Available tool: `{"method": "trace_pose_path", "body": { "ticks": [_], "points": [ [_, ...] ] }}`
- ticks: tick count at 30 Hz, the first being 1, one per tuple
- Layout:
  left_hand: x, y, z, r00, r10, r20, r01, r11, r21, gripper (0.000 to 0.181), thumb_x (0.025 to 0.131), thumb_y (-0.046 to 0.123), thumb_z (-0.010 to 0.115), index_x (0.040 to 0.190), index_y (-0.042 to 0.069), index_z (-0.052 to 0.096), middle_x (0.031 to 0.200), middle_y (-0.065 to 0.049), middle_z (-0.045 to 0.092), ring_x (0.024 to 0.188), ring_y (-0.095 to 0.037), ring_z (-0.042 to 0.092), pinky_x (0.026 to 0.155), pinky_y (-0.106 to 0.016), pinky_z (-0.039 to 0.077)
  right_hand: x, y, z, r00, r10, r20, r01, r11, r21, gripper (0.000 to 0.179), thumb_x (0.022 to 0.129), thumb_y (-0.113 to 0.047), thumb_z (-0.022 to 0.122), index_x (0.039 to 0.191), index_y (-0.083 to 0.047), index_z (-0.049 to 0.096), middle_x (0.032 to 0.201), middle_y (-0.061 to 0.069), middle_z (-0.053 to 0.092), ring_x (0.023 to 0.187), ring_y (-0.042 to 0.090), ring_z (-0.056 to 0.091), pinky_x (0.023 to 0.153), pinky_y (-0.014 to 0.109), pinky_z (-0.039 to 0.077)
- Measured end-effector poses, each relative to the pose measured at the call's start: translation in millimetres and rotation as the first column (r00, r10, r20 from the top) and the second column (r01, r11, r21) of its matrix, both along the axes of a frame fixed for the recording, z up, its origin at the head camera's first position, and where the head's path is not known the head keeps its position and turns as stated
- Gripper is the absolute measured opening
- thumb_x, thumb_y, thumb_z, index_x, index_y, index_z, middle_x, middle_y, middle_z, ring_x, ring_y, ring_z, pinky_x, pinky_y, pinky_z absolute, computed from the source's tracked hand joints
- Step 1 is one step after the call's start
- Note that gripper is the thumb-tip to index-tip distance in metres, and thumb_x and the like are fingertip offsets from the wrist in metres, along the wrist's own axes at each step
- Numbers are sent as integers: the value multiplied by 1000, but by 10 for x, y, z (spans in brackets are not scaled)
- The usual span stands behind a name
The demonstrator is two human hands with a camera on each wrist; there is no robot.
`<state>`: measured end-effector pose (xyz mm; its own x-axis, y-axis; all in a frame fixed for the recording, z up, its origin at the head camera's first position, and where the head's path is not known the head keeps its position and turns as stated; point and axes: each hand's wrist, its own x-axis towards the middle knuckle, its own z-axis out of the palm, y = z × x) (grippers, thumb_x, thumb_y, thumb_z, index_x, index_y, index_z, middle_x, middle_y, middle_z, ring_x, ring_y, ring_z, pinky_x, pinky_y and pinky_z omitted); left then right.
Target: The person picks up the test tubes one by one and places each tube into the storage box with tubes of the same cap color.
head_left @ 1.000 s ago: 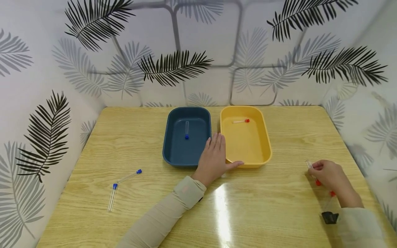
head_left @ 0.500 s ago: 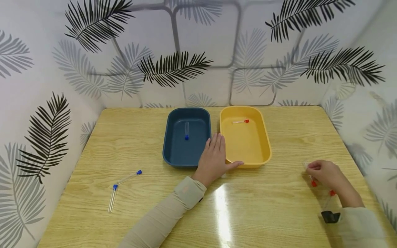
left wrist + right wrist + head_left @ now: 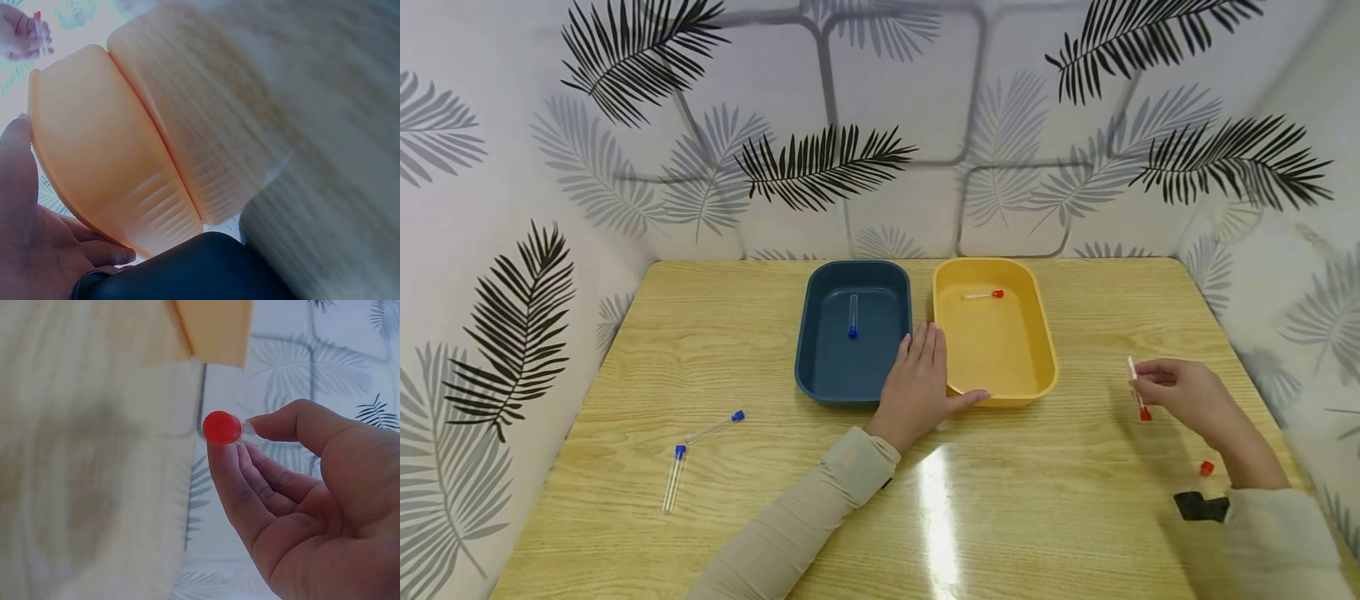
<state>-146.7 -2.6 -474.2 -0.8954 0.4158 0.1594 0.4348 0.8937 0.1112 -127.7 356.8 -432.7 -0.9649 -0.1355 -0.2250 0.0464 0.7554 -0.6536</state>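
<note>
My right hand pinches a clear test tube with a red cap between thumb and fingers, above the right side of the table. The tube stands steeply tilted, cap end down. My left hand lies with straight fingers between the dark blue bin and the yellow bin, its thumb along the yellow bin's near rim. In the left wrist view the fingers rest against the yellow bin's wall. One blue-capped test tube lies in the blue bin, and one red-capped test tube in the yellow bin.
On the left of the wooden table lie two more blue-capped tubes, one pointing away and one slanted. Another red cap shows below my right wrist, its tube partly hidden by a black strap piece. A leaf-patterned wall surrounds the table.
My right hand has lifted the red-capped tube up from the table and moved it slightly left and away from me. The left hand and both bins have stayed in place.
</note>
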Motion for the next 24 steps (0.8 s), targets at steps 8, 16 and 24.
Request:
{"method": "trace_pose_path", "body": {
  "ticks": [8, 16, 24],
  "points": [
    [-8, 1, 4, 1000, -1, 0, 1, 1000, -1, 110, 77, 82, 25, 144, -5, 22, 149, -20, 24, 139, -27, 17, 112, -41, 14, -143, -253, 249, 998, 15, -55, -19, 998, -59, 52, 94, -36, 53, 126, 5, 51, 110, 22, 63, 84, 10, 66, 78, 34, 51],
    [-11, 4, 1, 1000, 7, 30, -8, 1000, 10, 110, 77, 82, 26, 145, -4, 20, 150, -19, 22, 140, -27, 15, 112, -41, 12, -306, -573, 416, 996, 45, -73, -54, 991, -121, 48, 93, -31, 57, 124, 5, 53, 110, 22, 63, 86, 14, 66, 77, 24, 51],
    [-16, 6, 6, 1000, 1, 21, -1, 1000, -2, 109, 78, 81, 25, 145, -5, 21, 150, -19, 22, 139, -28, 16, 112, -41, 13, -433, -874, 444, 993, 73, -91, -85, 986, -140, 47, 93, -31, 57, 122, 5, 55, 110, 23, 62, 89, 22, 66, 78, 31, 53]
  ]
}}
